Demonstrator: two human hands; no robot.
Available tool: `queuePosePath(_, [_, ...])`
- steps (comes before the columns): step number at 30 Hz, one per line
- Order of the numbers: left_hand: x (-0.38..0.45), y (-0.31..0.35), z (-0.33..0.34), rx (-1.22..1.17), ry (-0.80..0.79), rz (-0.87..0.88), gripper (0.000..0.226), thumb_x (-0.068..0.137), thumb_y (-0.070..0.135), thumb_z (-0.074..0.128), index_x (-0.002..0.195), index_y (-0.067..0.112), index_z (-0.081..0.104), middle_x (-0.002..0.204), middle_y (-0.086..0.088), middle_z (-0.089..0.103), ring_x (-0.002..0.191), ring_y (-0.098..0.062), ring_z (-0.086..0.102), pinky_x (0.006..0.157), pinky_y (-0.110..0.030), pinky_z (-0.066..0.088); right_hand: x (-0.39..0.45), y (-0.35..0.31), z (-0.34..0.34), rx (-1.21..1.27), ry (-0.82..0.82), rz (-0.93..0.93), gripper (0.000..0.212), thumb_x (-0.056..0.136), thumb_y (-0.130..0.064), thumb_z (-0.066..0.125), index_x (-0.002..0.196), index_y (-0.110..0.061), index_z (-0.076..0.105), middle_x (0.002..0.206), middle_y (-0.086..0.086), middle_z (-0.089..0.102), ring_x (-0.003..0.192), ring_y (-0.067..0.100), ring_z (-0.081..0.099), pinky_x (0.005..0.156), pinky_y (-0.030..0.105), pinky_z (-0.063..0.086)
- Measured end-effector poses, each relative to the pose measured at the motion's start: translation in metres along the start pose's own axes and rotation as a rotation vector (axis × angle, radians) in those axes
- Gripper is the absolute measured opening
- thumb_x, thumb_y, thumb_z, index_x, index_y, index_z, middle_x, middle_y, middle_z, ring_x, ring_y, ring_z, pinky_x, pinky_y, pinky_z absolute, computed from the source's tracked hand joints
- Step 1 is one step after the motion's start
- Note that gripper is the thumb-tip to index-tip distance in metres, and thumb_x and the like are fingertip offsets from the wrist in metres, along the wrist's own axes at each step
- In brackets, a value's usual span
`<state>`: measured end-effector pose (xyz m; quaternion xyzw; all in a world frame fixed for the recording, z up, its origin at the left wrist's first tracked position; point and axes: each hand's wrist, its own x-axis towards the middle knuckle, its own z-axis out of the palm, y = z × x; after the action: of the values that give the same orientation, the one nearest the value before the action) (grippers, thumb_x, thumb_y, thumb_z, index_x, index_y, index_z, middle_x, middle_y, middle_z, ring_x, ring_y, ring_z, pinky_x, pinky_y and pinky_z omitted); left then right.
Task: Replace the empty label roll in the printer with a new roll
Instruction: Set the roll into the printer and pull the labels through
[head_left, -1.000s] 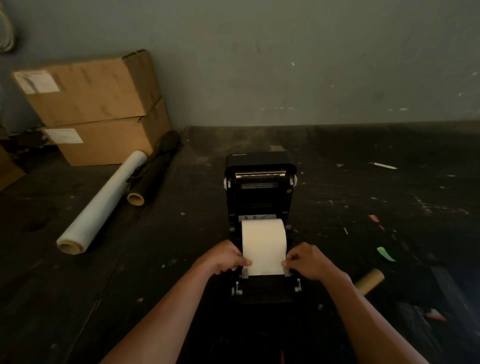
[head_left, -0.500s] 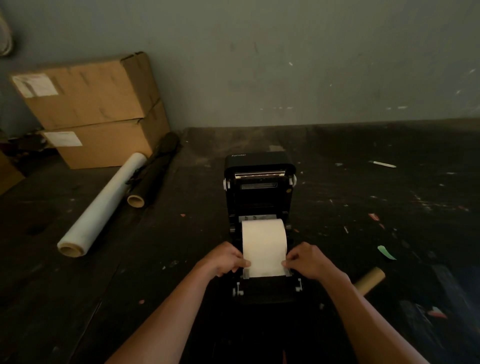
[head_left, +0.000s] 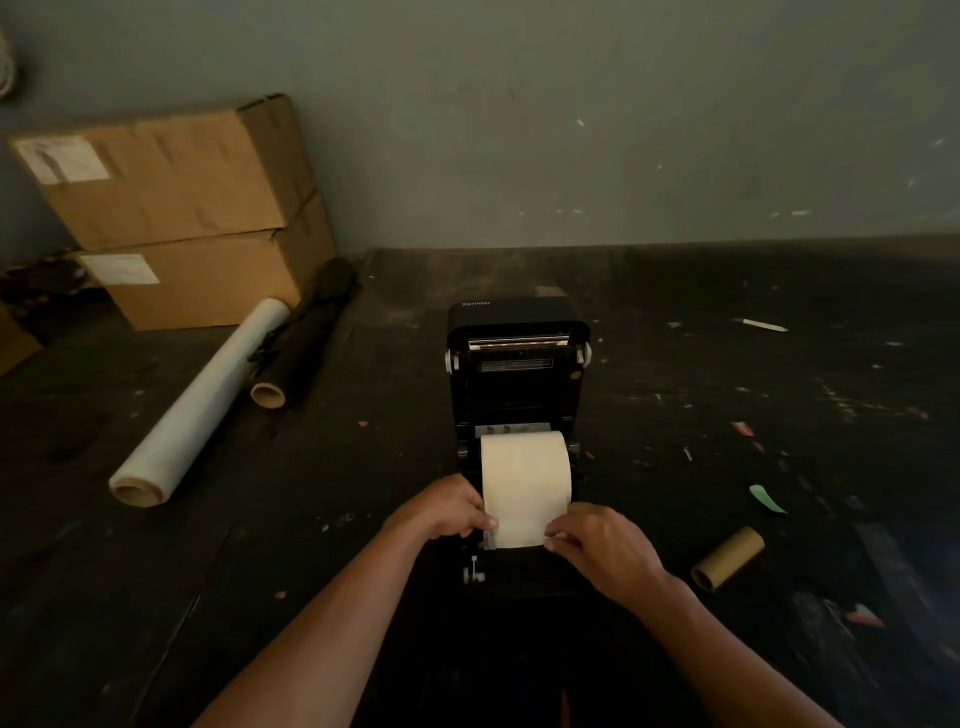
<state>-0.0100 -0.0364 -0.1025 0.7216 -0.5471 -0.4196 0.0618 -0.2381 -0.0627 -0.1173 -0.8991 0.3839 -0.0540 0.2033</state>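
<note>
A black label printer (head_left: 517, 364) stands mid-table with its lid tilted up and back. A new white label roll (head_left: 524, 478) sits in its open bay, its loose end drawn toward me. My left hand (head_left: 447, 509) pinches the left edge of that paper end. My right hand (head_left: 602, 545) pinches the right edge. An empty brown cardboard core (head_left: 727, 558) lies on the table to the right of the printer.
Two stacked cardboard boxes (head_left: 171, 208) stand at the back left against the wall. A long clear film roll (head_left: 202, 400) and a black roll (head_left: 301, 338) lie beside them. Paper scraps, one green (head_left: 766, 499), dot the dark table on the right.
Both hands keep their pinch on the paper end and have shifted slightly toward me. The roll and the printer stay where they were.
</note>
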Motion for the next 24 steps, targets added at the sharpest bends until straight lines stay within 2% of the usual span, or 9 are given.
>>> queuePosePath(10, [-0.003, 0.006, -0.004, 0.039, -0.016, -0.008, 0.033, 0.087, 0.030, 0.065, 0.056, 0.020, 0.059, 0.057, 0.004, 0.056, 0.044, -0.008, 0.047, 0.047, -0.024, 0.037, 0.002, -0.006, -0.004, -0.183, -0.071, -0.167, 0.024, 0.098, -0.027, 0.042, 0.111, -0.020, 0.061, 0.115, 0.000, 0.059, 0.097, 0.012, 0.059, 0.091, 0.028, 0.046])
queuePosePath(13, [-0.006, 0.007, 0.000, -0.005, 0.022, -0.024, 0.016, 0.084, 0.031, 0.069, 0.075, 0.018, 0.066, 0.075, 0.000, 0.066, 0.063, -0.010, 0.059, 0.058, -0.025, 0.046, 0.002, -0.006, -0.004, -0.173, -0.070, -0.179, 0.024, 0.098, -0.026, 0.042, 0.113, -0.020, 0.060, 0.116, 0.000, 0.058, 0.097, 0.012, 0.059, 0.091, 0.027, 0.045])
queuePosePath(15, [-0.013, 0.005, 0.006, 0.002, 0.222, -0.023, 0.021, 0.079, 0.035, 0.074, 0.089, 0.019, 0.066, 0.086, 0.001, 0.068, 0.076, -0.012, 0.064, 0.065, -0.028, 0.050, 0.001, -0.004, -0.004, -0.172, -0.067, -0.179, 0.025, 0.099, -0.027, 0.041, 0.115, -0.020, 0.059, 0.117, 0.000, 0.058, 0.097, 0.012, 0.059, 0.091, 0.027, 0.045])
queuePosePath(17, [-0.027, 0.006, 0.015, 0.011, 0.471, 0.069, 0.024, 0.077, 0.037, 0.075, 0.092, 0.026, 0.060, 0.081, 0.008, 0.064, 0.070, -0.007, 0.061, 0.058, -0.025, 0.045, 0.000, -0.002, -0.002, -0.168, -0.067, -0.182, 0.024, 0.099, -0.027, 0.041, 0.113, -0.021, 0.059, 0.115, 0.000, 0.059, 0.096, 0.012, 0.059, 0.091, 0.027, 0.045])
queuePosePath(18, [-0.033, 0.006, 0.021, 0.029, 0.516, 0.156, 0.022, 0.078, 0.036, 0.075, 0.093, 0.029, 0.060, 0.078, 0.010, 0.062, 0.067, -0.003, 0.058, 0.057, -0.024, 0.044, 0.000, -0.002, -0.001, -0.162, -0.066, -0.183, 0.024, 0.098, -0.028, 0.041, 0.111, -0.022, 0.059, 0.114, 0.000, 0.059, 0.096, 0.012, 0.059, 0.090, 0.028, 0.045])
queuePosePath(19, [-0.038, 0.007, 0.027, 0.071, 0.502, 0.240, 0.022, 0.080, 0.035, 0.073, 0.097, 0.029, 0.062, 0.081, 0.010, 0.061, 0.068, -0.002, 0.056, 0.059, -0.024, 0.047, -0.001, -0.001, 0.000, -0.155, -0.065, -0.181, 0.023, 0.098, -0.028, 0.041, 0.111, -0.022, 0.059, 0.114, -0.001, 0.059, 0.095, 0.012, 0.059, 0.090, 0.027, 0.045])
queuePosePath(21, [-0.046, 0.006, 0.038, 0.181, 0.409, 0.342, 0.027, 0.083, 0.033, 0.071, 0.109, 0.026, 0.066, 0.097, 0.006, 0.061, 0.082, -0.006, 0.057, 0.074, -0.030, 0.053, -0.001, -0.001, 0.000, -0.151, -0.061, -0.173, 0.023, 0.098, -0.029, 0.042, 0.111, -0.022, 0.060, 0.114, -0.001, 0.059, 0.096, 0.011, 0.060, 0.090, 0.028, 0.046])
queuePosePath(23, [-0.045, 0.002, 0.044, 0.250, 0.358, 0.358, 0.032, 0.085, 0.032, 0.068, 0.116, 0.022, 0.066, 0.109, 0.003, 0.058, 0.097, -0.012, 0.056, 0.085, -0.035, 0.052, -0.001, -0.001, 0.000, -0.155, -0.062, -0.161, 0.023, 0.098, -0.028, 0.043, 0.111, -0.022, 0.060, 0.115, -0.001, 0.060, 0.097, 0.012, 0.060, 0.091, 0.030, 0.047])
queuePosePath(24, [-0.044, -0.002, 0.046, 0.274, 0.352, 0.362, 0.031, 0.086, 0.032, 0.066, 0.116, 0.022, 0.066, 0.110, 0.002, 0.057, 0.100, -0.014, 0.056, 0.085, -0.035, 0.051, -0.001, -0.002, 0.000, -0.159, -0.064, -0.159, 0.023, 0.098, -0.028, 0.042, 0.111, -0.022, 0.060, 0.115, -0.001, 0.060, 0.097, 0.012, 0.060, 0.091, 0.030, 0.047])
